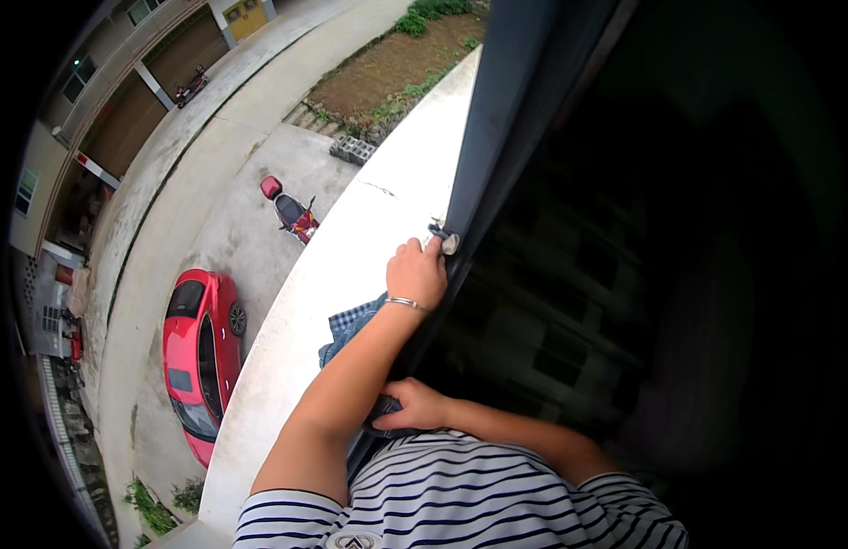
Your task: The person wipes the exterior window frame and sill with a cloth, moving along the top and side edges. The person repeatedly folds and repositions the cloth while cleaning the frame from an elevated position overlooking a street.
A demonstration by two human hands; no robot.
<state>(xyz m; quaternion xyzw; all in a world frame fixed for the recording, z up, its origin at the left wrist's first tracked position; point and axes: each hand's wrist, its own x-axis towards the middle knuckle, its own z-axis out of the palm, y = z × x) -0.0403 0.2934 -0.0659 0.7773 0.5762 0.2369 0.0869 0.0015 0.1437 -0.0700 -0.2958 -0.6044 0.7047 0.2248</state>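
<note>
My left hand (418, 274), a metal bangle at its wrist, reaches out over a white ledge (369, 226). Its fingertips are at a small dark and pale piece (448, 241) by the edge of a dark metal frame (496, 137). The fingers hide part of that piece, so I cannot tell what it is. Closer to my body, my right hand (420, 405) has thumb and fingers around a dark item (387, 410), partly hidden by my left forearm. A blue denim cloth with a checked part (355, 321) lies on the ledge, partly behind that forearm.
The ledge's outer edge drops to a concrete yard below. Down there stand a red car (194, 364) and a red motorcycle (292, 211). Hollow blocks (353, 149) lie beside a soil plot (382, 75). Dark, reflective glass (568, 329) fills the right side.
</note>
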